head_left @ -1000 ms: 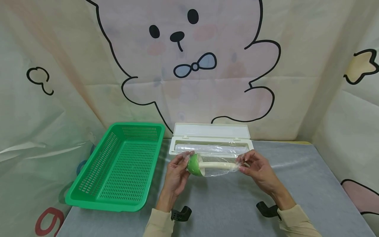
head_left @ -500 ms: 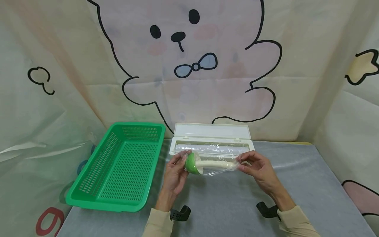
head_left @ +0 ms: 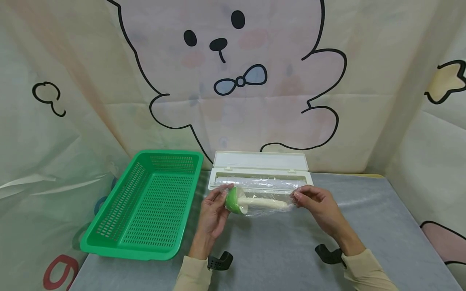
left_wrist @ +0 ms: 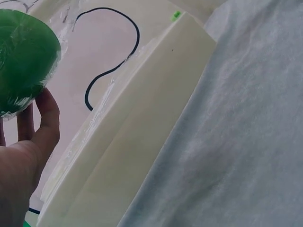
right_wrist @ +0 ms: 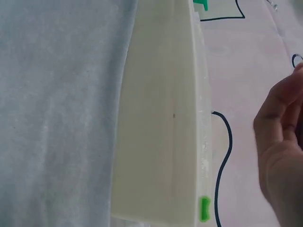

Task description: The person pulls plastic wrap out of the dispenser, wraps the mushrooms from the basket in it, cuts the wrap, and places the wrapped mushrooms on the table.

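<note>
In the head view, a mushroom-shaped thing with a green cap [head_left: 233, 201] and a long white stem [head_left: 263, 203] lies sideways between the hands, wrapped in clear plastic film [head_left: 278, 211]. My left hand [head_left: 213, 214] holds the cap end from the left. At the stem's far end, my right hand [head_left: 322, 208] pinches the gathered film between thumb and fingers. The left wrist view shows the fingers [left_wrist: 47, 113] under the rounded green cap [left_wrist: 28, 59] with shiny film over it. Only part of the right hand [right_wrist: 284, 137] appears in its wrist view; its fingertips run out of frame.
Right behind the hands stands a white film dispenser box [head_left: 212, 182], lid [head_left: 260, 160] raised, with a roll of film [head_left: 260, 182] inside. A green perforated basket [head_left: 174, 244] sits to the left. Grey cloth [head_left: 276, 254] covers the table; a printed curtain [head_left: 364, 121] hangs behind.
The wrapped thing and my left hand have shifted slightly left. My right thumb has come up against the fingers, pinching the film's end more tightly. Basket and box stay put.
</note>
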Tool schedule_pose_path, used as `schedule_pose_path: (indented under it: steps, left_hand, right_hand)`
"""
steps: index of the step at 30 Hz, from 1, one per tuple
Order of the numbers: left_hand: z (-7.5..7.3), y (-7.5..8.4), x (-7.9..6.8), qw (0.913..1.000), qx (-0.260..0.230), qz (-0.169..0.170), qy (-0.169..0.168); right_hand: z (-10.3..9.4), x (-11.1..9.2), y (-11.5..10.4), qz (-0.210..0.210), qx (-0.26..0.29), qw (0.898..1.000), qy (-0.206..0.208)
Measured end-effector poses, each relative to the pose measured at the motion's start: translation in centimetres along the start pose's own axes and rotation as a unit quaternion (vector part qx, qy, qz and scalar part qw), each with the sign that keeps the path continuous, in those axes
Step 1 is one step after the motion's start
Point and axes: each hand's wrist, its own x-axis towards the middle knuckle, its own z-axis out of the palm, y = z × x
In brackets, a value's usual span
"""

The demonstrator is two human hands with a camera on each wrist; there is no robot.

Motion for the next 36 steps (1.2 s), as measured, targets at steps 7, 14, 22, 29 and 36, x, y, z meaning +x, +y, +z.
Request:
schedule_pose_path:
  steps: [7,14,22,29,36]
  left_hand:
    - [-0.1,-0.2,0.2,0.9982,-0.035,-0.022,0.044]
    - [0.2,-0.5,0.4,0.9947,-0.054,-0.03,0.082]
    - [0.7,-0.8,0.5,0.9914,-0.049,-0.036,0.116]
    - [1.0,-1.0,0.5,0.9903,-0.045,-0.038,0.126]
    - [1.3,-1.1,0.3,0.9932,-0.038,-0.027,0.107]
  right_hand:
    - [0.2,-0.2,0.7,-0.031,0.077,0.996,-0.025]
    - [0.6,-0.6,0.8,-0.038,0.051,0.998,-0.028]
    - [1.0,-0.9,0.6,-0.043,0.027,0.999,-0.016]
    - [2.1,-0.7,0.7,-0.041,-0.039,0.994,0.094]
    - [2.5,-0.4,0.8,-0.062,0.02,0.991,0.117]
